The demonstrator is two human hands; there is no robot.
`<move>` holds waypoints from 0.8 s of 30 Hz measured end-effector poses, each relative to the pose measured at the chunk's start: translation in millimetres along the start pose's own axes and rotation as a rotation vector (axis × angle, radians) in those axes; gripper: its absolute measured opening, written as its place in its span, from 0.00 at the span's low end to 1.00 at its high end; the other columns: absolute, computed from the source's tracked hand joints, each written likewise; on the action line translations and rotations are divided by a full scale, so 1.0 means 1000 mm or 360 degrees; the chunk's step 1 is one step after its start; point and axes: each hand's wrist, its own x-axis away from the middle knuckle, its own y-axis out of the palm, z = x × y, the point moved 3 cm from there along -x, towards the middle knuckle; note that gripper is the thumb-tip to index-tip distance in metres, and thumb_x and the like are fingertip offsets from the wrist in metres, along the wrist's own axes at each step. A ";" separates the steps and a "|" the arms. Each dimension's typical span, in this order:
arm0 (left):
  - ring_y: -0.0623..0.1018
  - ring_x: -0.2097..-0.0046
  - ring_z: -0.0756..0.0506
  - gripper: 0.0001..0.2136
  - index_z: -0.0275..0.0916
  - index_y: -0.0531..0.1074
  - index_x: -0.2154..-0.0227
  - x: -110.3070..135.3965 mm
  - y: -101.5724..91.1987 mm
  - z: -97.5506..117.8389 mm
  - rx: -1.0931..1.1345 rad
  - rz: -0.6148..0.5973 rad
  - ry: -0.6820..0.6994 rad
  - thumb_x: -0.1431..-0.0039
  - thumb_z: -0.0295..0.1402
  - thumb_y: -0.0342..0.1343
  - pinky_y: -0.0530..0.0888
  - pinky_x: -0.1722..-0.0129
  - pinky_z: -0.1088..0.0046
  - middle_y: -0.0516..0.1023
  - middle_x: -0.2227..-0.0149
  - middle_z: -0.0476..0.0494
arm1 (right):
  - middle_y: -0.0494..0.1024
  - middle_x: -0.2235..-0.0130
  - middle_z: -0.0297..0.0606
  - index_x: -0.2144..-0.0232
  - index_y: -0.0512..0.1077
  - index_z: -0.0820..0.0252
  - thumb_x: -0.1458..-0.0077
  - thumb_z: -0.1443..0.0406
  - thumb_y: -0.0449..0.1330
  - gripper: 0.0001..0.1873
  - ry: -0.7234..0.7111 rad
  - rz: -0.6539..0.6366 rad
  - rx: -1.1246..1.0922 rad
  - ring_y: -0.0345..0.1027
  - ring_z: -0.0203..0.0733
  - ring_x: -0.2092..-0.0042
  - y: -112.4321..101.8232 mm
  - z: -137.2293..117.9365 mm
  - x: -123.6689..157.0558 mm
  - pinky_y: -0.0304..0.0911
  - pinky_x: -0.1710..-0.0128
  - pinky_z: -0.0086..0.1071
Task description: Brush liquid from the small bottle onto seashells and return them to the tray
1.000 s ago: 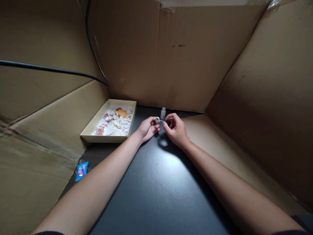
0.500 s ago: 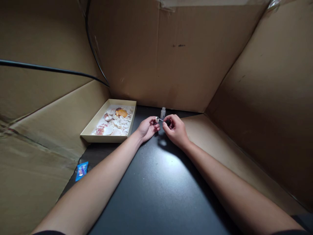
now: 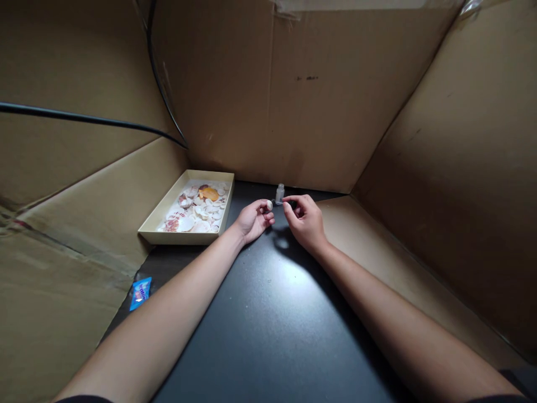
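- Slippage is my first worry: the pale piece (image 3: 269, 205) sits in just the fingertips of the left hand (image 3: 253, 221), pinched narrow, so a firm push on its edge could turn it or flick it onto the dark table (image 3: 251, 336).
- The right hand (image 3: 307, 221) is narrow too, thumb and fingers closed around a slim tool with a dark handle (image 3: 292, 205). Its thin end points at the piece; from my feed I cannot tell whether they touch. If the wrist strays, I judge that end could meet a fingertip instead.
- Just behind the hands stands a small bottle (image 3: 279, 193), upright and with no cap on it that I can see. A knuckle of the right hand lies close, and a careless backward nudge might tip it; should it hold liquid, that would spill.
- To my left, well apart from the grip, is a tray (image 3: 180, 239) of what look like shells, and nearer me a blue packet (image 3: 140, 294). Neither seems in the way, I'd say.
- As for looks, the piece is small, whitish and rounded, perhaps a shell, held above the table between the two hands. Fingers cover part of it, and its finer detail is too small for me to read.
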 end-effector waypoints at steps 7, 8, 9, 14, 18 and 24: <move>0.64 0.79 0.53 0.03 0.36 0.65 0.75 0.001 0.000 0.000 0.0005 -0.0010 -0.0013 0.51 0.24 0.54 0.64 0.78 0.75 0.66 0.77 0.50 | 0.73 0.72 0.35 0.66 0.74 0.59 0.43 0.57 0.56 0.12 0.0091 -0.0065 -0.0067 0.61 0.35 0.74 0.003 0.005 0.001 0.58 0.71 0.30; 0.64 0.79 0.53 0.03 0.36 0.65 0.75 0.001 0.000 0.000 0.0005 -0.0019 -0.0013 0.51 0.24 0.54 0.64 0.78 0.75 0.66 0.77 0.50 | 0.73 0.71 0.35 0.66 0.74 0.59 0.42 0.58 0.55 0.12 0.0068 -0.0060 -0.0085 0.61 0.35 0.73 0.003 0.005 0.001 0.58 0.71 0.30; 0.64 0.79 0.53 0.03 0.36 0.65 0.75 0.001 0.000 0.000 0.0003 -0.0030 -0.0015 0.51 0.24 0.54 0.64 0.78 0.75 0.66 0.77 0.51 | 0.73 0.70 0.35 0.65 0.74 0.59 0.42 0.58 0.55 0.11 0.0048 -0.0065 -0.0088 0.61 0.35 0.73 0.003 0.004 0.001 0.58 0.71 0.30; 0.64 0.78 0.53 0.03 0.36 0.65 0.75 0.001 0.000 0.000 0.0005 -0.0044 -0.0018 0.51 0.24 0.53 0.64 0.78 0.76 0.66 0.77 0.51 | 0.70 0.71 0.34 0.66 0.71 0.59 0.43 0.60 0.55 0.09 0.0077 -0.0033 -0.0085 0.60 0.35 0.73 0.001 0.003 0.000 0.57 0.71 0.30; 0.64 0.78 0.53 0.04 0.36 0.65 0.74 0.001 0.001 0.000 0.0000 -0.0044 -0.0019 0.52 0.24 0.54 0.64 0.77 0.76 0.66 0.77 0.51 | 0.66 0.74 0.29 0.63 0.67 0.58 0.45 0.61 0.56 0.08 0.0134 -0.0061 -0.0158 0.57 0.33 0.74 0.002 0.003 0.001 0.55 0.73 0.28; 0.64 0.78 0.53 0.03 0.36 0.65 0.75 0.001 0.001 0.000 -0.0010 -0.0057 -0.0023 0.51 0.24 0.54 0.65 0.77 0.76 0.66 0.77 0.51 | 0.64 0.74 0.28 0.64 0.66 0.58 0.45 0.61 0.56 0.07 0.0134 -0.0064 -0.0207 0.56 0.33 0.74 0.003 0.003 0.001 0.54 0.73 0.28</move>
